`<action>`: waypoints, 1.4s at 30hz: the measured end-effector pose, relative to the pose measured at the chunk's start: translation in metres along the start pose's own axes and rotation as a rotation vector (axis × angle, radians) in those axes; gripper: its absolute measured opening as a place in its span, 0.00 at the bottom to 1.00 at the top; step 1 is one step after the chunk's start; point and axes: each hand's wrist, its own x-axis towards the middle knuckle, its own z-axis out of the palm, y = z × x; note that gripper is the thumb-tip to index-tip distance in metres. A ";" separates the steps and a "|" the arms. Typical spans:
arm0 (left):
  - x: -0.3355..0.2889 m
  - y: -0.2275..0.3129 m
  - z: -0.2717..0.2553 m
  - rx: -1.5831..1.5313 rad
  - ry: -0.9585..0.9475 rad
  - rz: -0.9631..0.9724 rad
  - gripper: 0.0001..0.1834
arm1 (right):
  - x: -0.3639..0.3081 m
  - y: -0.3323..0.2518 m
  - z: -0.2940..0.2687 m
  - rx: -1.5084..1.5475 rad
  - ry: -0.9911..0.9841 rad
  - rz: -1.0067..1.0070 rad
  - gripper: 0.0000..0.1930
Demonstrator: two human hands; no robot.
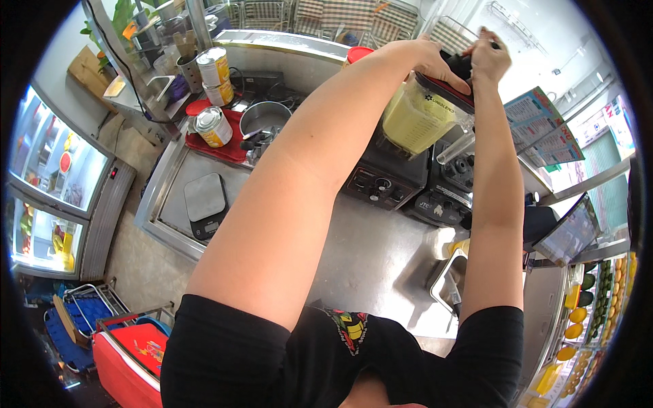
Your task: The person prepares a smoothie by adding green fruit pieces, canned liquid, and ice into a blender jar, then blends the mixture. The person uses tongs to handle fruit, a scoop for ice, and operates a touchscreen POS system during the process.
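Observation:
A clear blender jar (418,122) with pale yellow-green liquid in it stands tilted in view on a black blender base (381,180). My left hand (434,62) grips the jar's black lid (445,87), its thumb stretched along the lid's edge. Close beside it, my right hand (490,60) is closed in a fist above the lid's right side. Something dark shows by its fingers; what it is I cannot make out. A second black blender base (441,204) stands to the right.
At left, a red tray (197,144) carries cans (213,126) near a metal pot (265,119). A kitchen scale (205,197) sits on the steel counter (360,251). A metal container (445,279) lies at right, below a menu card (544,126) and a screen (568,231).

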 end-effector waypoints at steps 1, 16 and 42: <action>-0.001 -0.002 0.000 -0.012 0.005 -0.009 0.78 | -0.010 -0.011 -0.001 -0.014 0.043 -0.049 0.18; -0.008 -0.001 -0.005 0.043 -0.014 0.028 0.72 | -0.003 0.011 0.015 -0.389 -0.381 -0.271 0.18; 0.020 0.015 -0.008 0.333 -0.082 0.148 0.54 | 0.015 0.021 -0.004 0.274 -0.343 0.291 0.24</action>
